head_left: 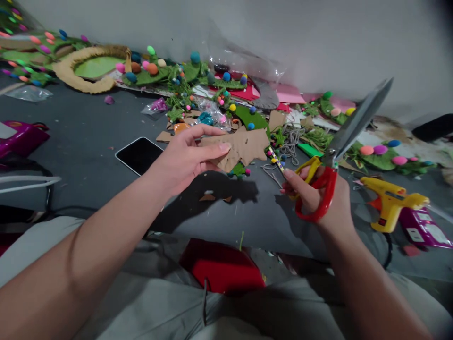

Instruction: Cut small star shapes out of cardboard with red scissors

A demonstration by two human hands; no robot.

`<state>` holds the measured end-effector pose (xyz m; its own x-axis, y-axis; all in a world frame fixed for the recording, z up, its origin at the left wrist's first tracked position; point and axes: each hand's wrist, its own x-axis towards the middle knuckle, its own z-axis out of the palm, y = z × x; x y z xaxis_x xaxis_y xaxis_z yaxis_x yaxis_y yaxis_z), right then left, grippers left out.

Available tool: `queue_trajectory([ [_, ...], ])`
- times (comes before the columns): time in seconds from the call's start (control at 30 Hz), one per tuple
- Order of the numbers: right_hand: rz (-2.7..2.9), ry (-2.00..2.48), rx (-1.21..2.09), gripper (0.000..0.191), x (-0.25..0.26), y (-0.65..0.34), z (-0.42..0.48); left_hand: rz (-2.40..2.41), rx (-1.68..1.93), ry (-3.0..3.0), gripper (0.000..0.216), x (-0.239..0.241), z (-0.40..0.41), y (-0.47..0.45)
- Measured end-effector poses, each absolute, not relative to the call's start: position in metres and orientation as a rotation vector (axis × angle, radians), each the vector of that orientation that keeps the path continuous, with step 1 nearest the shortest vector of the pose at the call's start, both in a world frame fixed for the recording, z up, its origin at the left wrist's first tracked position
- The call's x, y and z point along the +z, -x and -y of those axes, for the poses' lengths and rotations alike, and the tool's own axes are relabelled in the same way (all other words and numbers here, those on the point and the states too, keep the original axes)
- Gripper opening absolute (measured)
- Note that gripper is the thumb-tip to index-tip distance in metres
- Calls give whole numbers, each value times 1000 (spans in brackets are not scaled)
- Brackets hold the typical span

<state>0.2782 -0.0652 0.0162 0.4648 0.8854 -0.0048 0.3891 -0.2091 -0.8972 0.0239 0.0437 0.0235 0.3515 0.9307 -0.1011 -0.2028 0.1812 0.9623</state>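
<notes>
My left hand point(189, 158) pinches a piece of brown cardboard point(244, 144) between thumb and fingers, above the dark table. The cardboard has a jagged, irregular outline. In my right hand point(334, 203) is a pair of scissors point(318, 198) with one red and one yellow handle loop, its blades pointing up and away from me. A thin patterned pencil point(276, 159) sticks out between the thumb and fingers of that same hand. The scissors and the cardboard are apart. Small cardboard scraps point(207, 198) lie on the table below my left hand.
A smartphone point(139, 155) lies left of centre. On the right rests a yellow glue gun point(392, 200) beside a purple box point(426, 229). Green felt pieces with coloured pom-poms point(152, 68), a tan ring point(67, 71), grey yarn point(292, 141) and plastic bags point(244, 59) crowd the back along the wall.
</notes>
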Motion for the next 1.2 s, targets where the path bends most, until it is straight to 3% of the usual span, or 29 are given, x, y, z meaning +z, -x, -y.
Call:
queue_trajectory([
  [0.2, 1325, 1915, 618, 41, 17, -293, 73, -840, 979, -1236, 31, 30, -48, -15],
  [0.43, 1466, 1923, 740, 54, 12, -289, 81, -858, 998, -1323, 27, 36, -54, -8],
  [0.63, 1585, 1997, 783, 47, 8, -293, 83, -824, 1000, -1322, 28, 39, -59, -6],
  [1.2, 1447, 1789, 1045, 57, 16, -284, 83, -865, 956, -1217, 48, 33, -64, -7],
])
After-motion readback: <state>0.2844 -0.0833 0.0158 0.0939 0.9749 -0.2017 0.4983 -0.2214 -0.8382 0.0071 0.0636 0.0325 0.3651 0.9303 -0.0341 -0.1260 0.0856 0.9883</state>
